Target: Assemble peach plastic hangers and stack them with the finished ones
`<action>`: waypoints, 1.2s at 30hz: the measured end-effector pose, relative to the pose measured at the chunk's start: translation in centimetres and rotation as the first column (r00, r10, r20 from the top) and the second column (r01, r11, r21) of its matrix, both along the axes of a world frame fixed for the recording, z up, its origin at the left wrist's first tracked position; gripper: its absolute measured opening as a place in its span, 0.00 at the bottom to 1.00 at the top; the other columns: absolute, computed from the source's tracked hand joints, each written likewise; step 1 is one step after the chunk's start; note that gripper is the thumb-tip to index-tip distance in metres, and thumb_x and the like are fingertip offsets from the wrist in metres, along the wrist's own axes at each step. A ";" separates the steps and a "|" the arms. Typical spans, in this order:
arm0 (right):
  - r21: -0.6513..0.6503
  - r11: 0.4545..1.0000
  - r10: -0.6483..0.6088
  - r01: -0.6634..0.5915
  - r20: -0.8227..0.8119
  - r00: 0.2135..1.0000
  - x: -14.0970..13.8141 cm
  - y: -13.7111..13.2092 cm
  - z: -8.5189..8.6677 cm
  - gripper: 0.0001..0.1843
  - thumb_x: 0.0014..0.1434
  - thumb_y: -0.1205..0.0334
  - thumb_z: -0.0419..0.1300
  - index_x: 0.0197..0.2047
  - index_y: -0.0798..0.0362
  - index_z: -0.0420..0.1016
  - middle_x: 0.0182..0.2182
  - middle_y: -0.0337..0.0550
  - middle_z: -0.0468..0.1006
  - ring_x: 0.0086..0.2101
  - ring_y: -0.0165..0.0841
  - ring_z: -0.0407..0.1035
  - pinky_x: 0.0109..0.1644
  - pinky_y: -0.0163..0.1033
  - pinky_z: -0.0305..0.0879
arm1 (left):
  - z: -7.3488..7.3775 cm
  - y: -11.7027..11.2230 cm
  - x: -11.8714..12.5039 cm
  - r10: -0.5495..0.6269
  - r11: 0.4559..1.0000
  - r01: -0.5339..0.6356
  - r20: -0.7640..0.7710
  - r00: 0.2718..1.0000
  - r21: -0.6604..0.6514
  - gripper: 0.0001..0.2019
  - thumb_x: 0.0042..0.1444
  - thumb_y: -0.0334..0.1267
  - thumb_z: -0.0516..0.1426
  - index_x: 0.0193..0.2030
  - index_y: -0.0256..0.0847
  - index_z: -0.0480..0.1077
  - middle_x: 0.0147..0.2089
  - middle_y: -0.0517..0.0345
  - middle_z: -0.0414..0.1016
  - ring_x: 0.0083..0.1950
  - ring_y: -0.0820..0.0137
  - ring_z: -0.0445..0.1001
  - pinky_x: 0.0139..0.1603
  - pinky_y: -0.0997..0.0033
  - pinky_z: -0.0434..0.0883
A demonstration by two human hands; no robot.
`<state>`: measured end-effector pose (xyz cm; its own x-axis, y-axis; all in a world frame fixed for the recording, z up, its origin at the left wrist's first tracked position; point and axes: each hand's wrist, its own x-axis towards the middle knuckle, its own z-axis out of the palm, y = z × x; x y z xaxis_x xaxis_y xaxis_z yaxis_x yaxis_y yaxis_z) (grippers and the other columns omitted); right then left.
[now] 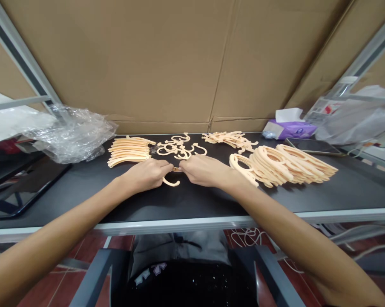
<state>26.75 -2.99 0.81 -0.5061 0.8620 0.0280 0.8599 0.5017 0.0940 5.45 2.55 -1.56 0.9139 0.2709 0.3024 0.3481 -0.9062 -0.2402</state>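
My left hand (146, 175) and my right hand (202, 169) meet at the middle of the black table (192, 204). Between their fingertips they pinch a peach plastic hook (171, 182), whose curved end hangs below them. Its upper part is mostly hidden by my fingers. Left of my hands lies a neat stack of curved peach strips (128, 152). A loose tangle of peach hooks (179, 147) sits just beyond my fingers. To the right are a large overlapping row of peach rings (275, 166) and a smaller heap of peach pieces (231, 138).
A crumpled clear plastic bag (71, 136) lies at the left table edge, above a dark glossy panel (23, 187). A tissue box (290, 128), a smartphone (312, 146) and a white plastic bag (355, 115) sit back right. A cardboard sheet (160, 64) stands behind the table.
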 end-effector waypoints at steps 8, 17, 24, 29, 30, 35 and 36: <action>0.011 1.000 -0.001 0.001 0.020 1.000 -0.5 0.2 -0.1 0.17 0.66 0.72 0.49 0.50 0.60 0.77 0.42 0.59 0.82 0.43 0.40 0.77 0.45 0.39 0.68 | -0.1 0.2 0.1 0.009 0.996 -0.011 0.021 1.000 0.083 0.16 0.55 0.22 0.48 0.44 0.31 0.74 0.32 0.51 0.76 0.28 0.70 0.72 0.28 0.74 0.66; 0.020 1.000 -0.006 0.006 0.012 1.000 -0.6 0.3 -0.1 0.16 0.65 0.73 0.50 0.50 0.60 0.77 0.44 0.59 0.81 0.45 0.41 0.77 0.45 0.39 0.68 | -0.1 0.2 0.5 0.043 0.997 -0.046 0.058 0.997 0.062 0.19 0.51 0.21 0.49 0.44 0.31 0.76 0.29 0.51 0.76 0.27 0.69 0.72 0.27 0.74 0.65; -0.010 1.000 -0.004 0.004 -0.067 0.998 -0.5 0.3 0.1 0.17 0.64 0.73 0.48 0.47 0.59 0.77 0.44 0.57 0.81 0.42 0.42 0.77 0.38 0.38 0.67 | 0.0 0.1 0.6 0.063 0.998 -0.065 0.063 0.996 0.021 0.21 0.47 0.20 0.48 0.44 0.31 0.77 0.31 0.48 0.78 0.28 0.66 0.75 0.28 0.71 0.68; -0.008 1.000 -0.014 0.013 -0.111 0.994 0.0 0.6 0.0 0.17 0.67 0.68 0.47 0.43 0.58 0.78 0.42 0.57 0.81 0.39 0.41 0.76 0.34 0.37 0.62 | 0.0 0.3 0.7 0.059 0.998 -0.055 0.138 0.989 -0.036 0.22 0.49 0.21 0.49 0.47 0.32 0.77 0.34 0.48 0.80 0.32 0.66 0.77 0.33 0.72 0.71; -0.006 1.000 -0.011 0.010 -0.126 0.992 0.1 0.6 0.0 0.17 0.68 0.66 0.47 0.42 0.58 0.78 0.41 0.57 0.81 0.38 0.40 0.76 0.34 0.37 0.61 | 0.0 0.3 0.7 0.043 0.998 -0.034 0.168 0.985 -0.055 0.21 0.50 0.22 0.49 0.47 0.32 0.77 0.34 0.47 0.81 0.33 0.66 0.78 0.34 0.72 0.71; -0.003 0.999 0.042 -0.044 -0.230 0.972 0.8 0.7 0.1 0.18 0.70 0.61 0.47 0.41 0.56 0.78 0.38 0.53 0.81 0.34 0.35 0.72 0.33 0.36 0.56 | 0.3 0.4 0.5 0.047 0.968 0.047 0.361 0.931 -0.248 0.11 0.60 0.34 0.56 0.41 0.38 0.80 0.35 0.51 0.84 0.33 0.69 0.80 0.35 0.75 0.71; -0.001 0.998 0.055 -0.057 -0.258 0.964 0.9 0.8 0.1 0.18 0.70 0.61 0.48 0.40 0.56 0.78 0.37 0.51 0.80 0.33 0.34 0.71 0.33 0.35 0.55 | 0.4 0.3 0.5 0.082 0.951 0.047 0.397 0.914 -0.305 0.10 0.59 0.38 0.59 0.41 0.39 0.81 0.35 0.52 0.84 0.33 0.69 0.80 0.35 0.76 0.72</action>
